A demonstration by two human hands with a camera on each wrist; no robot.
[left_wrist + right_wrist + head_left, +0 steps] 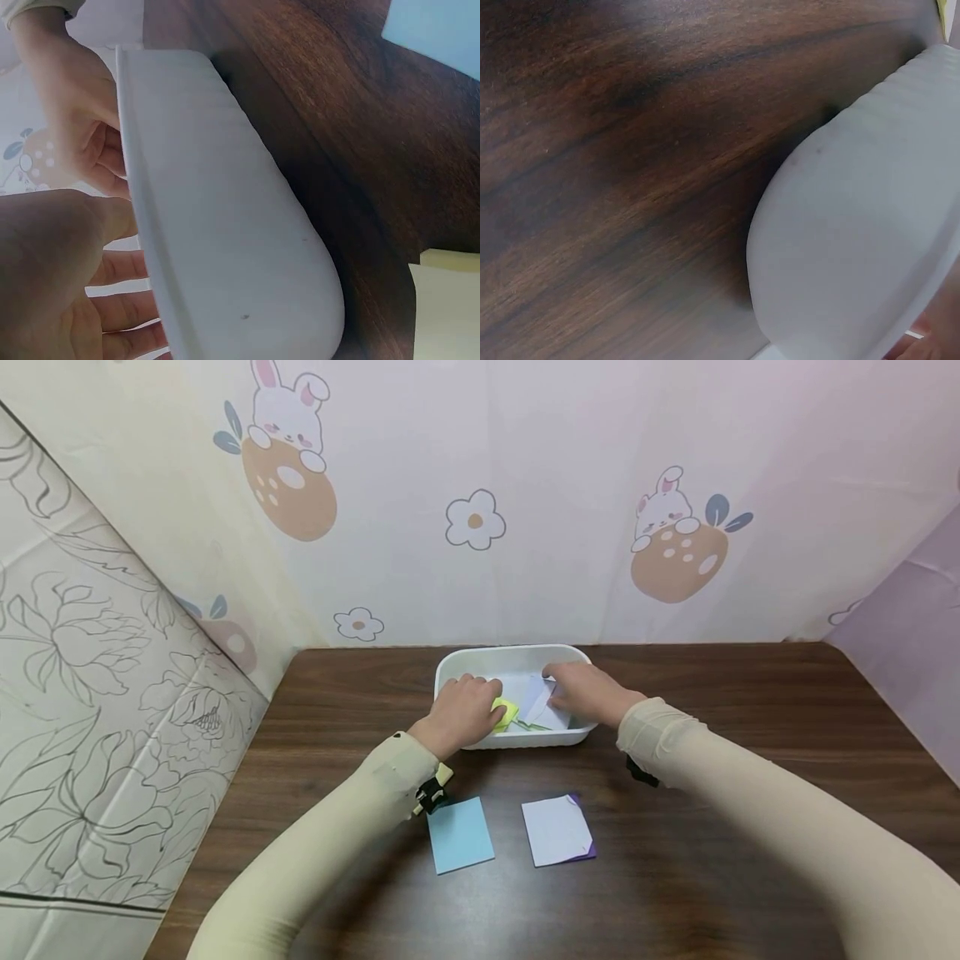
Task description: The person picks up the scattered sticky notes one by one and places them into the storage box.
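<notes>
A white plastic bin stands at the back of the table, with white paper and a crumpled yellow paper inside. My left hand reaches over its left front rim, right by the yellow paper. In the left wrist view, the thumb and fingers of that hand are spread apart behind the rim, their tips hidden. From the right, my right hand reaches in and pinches the white paper; its curled fingers show past the rim in the left wrist view.
In front of the bin lie a light blue sticky-note pad and a white pad with purple showing at its edge. A pale yellow pad lies partly under the left wrist. A patterned wall covering borders the wooden table.
</notes>
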